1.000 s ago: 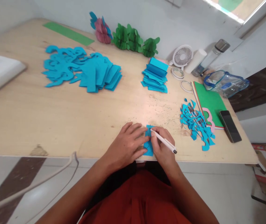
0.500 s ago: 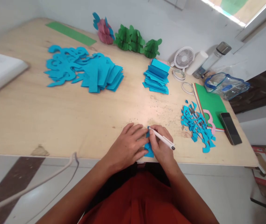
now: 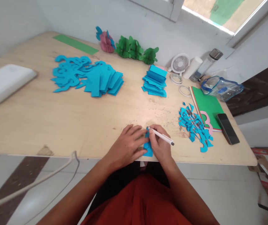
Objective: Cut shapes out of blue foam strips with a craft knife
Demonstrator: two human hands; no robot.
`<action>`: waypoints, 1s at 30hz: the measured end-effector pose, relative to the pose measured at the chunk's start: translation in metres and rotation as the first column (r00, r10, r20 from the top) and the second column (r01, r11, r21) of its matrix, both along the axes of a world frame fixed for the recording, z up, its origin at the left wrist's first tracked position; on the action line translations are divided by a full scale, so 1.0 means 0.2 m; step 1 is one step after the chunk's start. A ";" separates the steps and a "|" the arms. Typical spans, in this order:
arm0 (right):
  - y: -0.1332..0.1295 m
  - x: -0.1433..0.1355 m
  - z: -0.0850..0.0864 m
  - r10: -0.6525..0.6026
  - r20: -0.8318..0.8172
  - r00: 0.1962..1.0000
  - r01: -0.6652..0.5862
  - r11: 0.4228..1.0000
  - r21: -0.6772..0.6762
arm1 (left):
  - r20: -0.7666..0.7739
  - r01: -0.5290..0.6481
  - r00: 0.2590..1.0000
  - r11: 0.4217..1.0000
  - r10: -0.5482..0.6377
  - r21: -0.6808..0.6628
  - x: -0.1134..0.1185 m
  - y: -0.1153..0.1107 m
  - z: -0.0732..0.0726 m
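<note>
A small blue paper piece [image 3: 148, 150] lies near the table's front edge, partly hidden by both hands. Flat, with fingers spread, my left hand [image 3: 128, 145] rests on the table and presses the paper's left side. My right hand [image 3: 161, 147] grips a white pen [image 3: 163, 136], its tip at the top of the paper. Beyond them is a stack of folded blue paper [image 3: 155, 82]. Blue rectangular papers [image 3: 103, 78] overlap curly blue cut-outs [image 3: 69, 72] at the left. Blue scraps [image 3: 193, 123] are heaped to the right.
Green paper ornaments [image 3: 134, 48] and a pink one [image 3: 106, 42] stand along the wall. A fan [image 3: 180, 63], bottle [image 3: 206, 65], clear pouch [image 3: 222, 88], green sheet [image 3: 208, 104] and phone [image 3: 228, 128] are at right. A white device [image 3: 7, 82] sits at left.
The camera view has shifted, so the table items appear lower and slightly nearer together. Both hands stay at the paper, and the pen has barely moved against it.
</note>
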State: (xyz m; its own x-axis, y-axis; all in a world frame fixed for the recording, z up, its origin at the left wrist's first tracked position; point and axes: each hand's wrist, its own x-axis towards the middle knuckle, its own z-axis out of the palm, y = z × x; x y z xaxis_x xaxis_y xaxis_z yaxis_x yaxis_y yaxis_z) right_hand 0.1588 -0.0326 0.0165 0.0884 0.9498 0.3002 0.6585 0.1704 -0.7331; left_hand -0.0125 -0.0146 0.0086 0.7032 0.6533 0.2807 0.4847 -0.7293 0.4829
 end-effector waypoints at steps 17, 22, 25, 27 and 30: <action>-0.22 0.11 0.02 -0.006 -0.285 0.959 -0.022 0.995 -0.095 | -0.032 0.006 0.999 1.000 -0.005 0.029 -0.01 0.01 -0.02; -0.23 0.10 0.00 0.039 -0.207 0.978 -0.052 0.997 -0.058 | -0.047 0.000 0.999 1.000 0.001 0.025 -0.01 0.01 -0.01; -0.23 0.10 -0.01 0.070 -0.185 0.980 -0.074 0.997 -0.014 | -0.054 0.001 0.999 1.000 0.001 0.031 -0.01 0.01 0.00; -0.23 0.10 -0.01 0.091 -0.164 0.982 -0.091 0.996 0.007 | -0.062 -0.001 0.998 0.999 0.003 0.036 -0.01 0.01 0.00; -0.23 0.11 0.00 0.106 -0.137 0.985 -0.103 0.994 0.030 | -0.074 -0.009 0.997 0.999 0.012 0.041 -0.01 0.01 0.00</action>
State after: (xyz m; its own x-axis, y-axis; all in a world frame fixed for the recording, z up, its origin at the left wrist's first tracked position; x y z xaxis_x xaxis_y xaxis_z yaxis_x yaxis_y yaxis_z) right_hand 0.1809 -0.0788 0.0158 0.0309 0.9492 0.3133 0.5285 0.2505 -0.8111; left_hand -0.0138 -0.0119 0.0080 0.7158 0.6501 0.2548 0.5260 -0.7421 0.4155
